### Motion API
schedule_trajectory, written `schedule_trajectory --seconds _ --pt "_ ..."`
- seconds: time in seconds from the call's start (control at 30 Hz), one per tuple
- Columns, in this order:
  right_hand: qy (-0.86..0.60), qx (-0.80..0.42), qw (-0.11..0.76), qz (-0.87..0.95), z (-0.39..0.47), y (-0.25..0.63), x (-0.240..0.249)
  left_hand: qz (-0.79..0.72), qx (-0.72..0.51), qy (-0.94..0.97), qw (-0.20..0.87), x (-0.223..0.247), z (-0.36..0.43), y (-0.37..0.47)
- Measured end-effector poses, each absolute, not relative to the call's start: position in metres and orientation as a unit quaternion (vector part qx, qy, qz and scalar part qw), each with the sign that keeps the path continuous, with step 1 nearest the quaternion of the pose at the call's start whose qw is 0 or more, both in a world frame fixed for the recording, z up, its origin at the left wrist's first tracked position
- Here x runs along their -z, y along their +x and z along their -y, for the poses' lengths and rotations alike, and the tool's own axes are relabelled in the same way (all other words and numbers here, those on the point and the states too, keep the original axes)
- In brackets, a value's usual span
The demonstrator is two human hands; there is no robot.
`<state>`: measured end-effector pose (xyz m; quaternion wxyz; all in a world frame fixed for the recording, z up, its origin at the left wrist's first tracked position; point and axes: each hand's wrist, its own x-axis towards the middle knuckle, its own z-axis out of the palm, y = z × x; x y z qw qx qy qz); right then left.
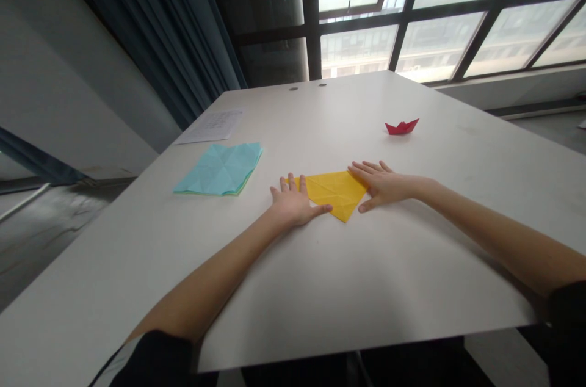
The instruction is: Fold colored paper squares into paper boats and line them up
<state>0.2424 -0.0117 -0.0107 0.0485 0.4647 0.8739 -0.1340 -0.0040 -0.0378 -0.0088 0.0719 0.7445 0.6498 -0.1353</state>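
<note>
A yellow sheet of paper (337, 191), folded into a triangle and marked with creases, lies flat on the white table. Its long edge faces away from me and one corner points towards me. My left hand (294, 202) rests on its left corner, fingers spread and thumb reaching along the lower left edge. On the right corner lies my right hand (379, 182), fingers stretched out and thumb apart. The two covered corners are hidden under my fingers. Neither hand grips the paper.
On the left is a stack of creased light blue paper (222, 168) with a greenish edge below. Behind it lies a printed white sheet (211, 126). A red paper boat (402, 127) stands at the right. The white table's (320, 289) near edge runs below my arms.
</note>
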Motion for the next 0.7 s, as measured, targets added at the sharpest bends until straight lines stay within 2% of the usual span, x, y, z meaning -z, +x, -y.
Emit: schedule_trajectory --seconds 0.23,0.53,0.7 --pt "0.371 0.107 -0.063 -0.92 0.005 0.244 0.004 -0.626 0.141 0.763 0.077 0.009 0.033 -0.01" --pt "0.311 0.154 -0.05 -0.937 0.008 0.238 -0.008 -0.596 0.147 0.784 0.094 0.006 0.024 -0.019" --pt "0.346 0.145 -0.066 -0.925 0.013 0.233 -0.015 -0.596 0.076 0.79 0.121 0.002 0.011 -0.027"
